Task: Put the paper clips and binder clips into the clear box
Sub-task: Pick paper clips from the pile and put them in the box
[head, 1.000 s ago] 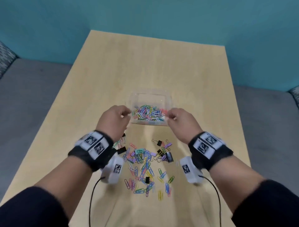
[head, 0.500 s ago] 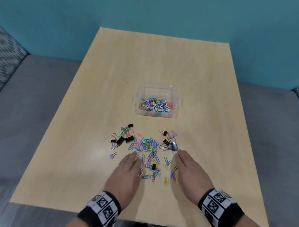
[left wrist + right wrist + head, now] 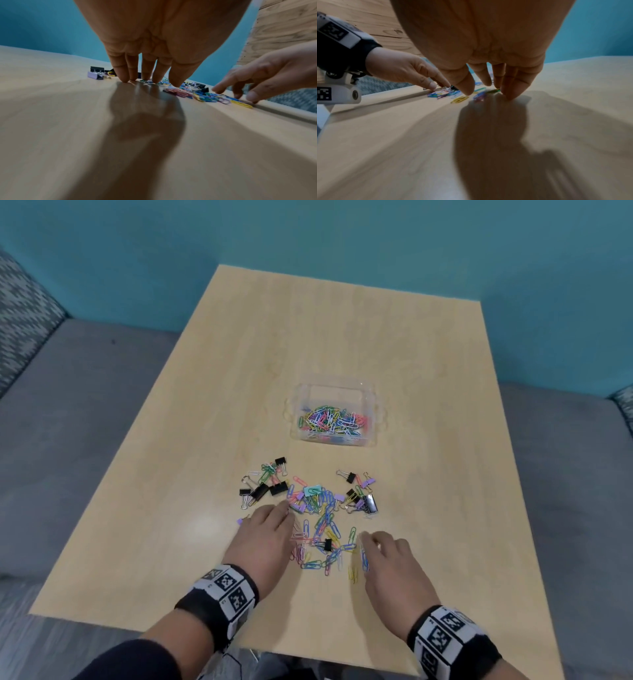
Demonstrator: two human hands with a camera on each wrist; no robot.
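Note:
A clear box [image 3: 334, 392] partly filled with coloured paper clips stands mid-table. Nearer me lies a loose heap of coloured paper clips [image 3: 325, 529] mixed with black and purple binder clips [image 3: 278, 489]. My left hand [image 3: 267, 529] lies flat at the heap's left edge, its straight fingers [image 3: 125, 75] touching the wood. My right hand [image 3: 383, 546] rests at the heap's right edge, fingertips [image 3: 510, 93] down among a few clips [image 3: 479, 96]. Neither hand holds anything.
The light wooden table [image 3: 342, 337] extends well beyond the box. A grey seat [image 3: 85, 405] and teal wall surround it. The table's near edge runs just below my wrists.
Both hands have left the box and come back toward me. They now rest on the table at either side of the loose heap, the right one drawn nearer.

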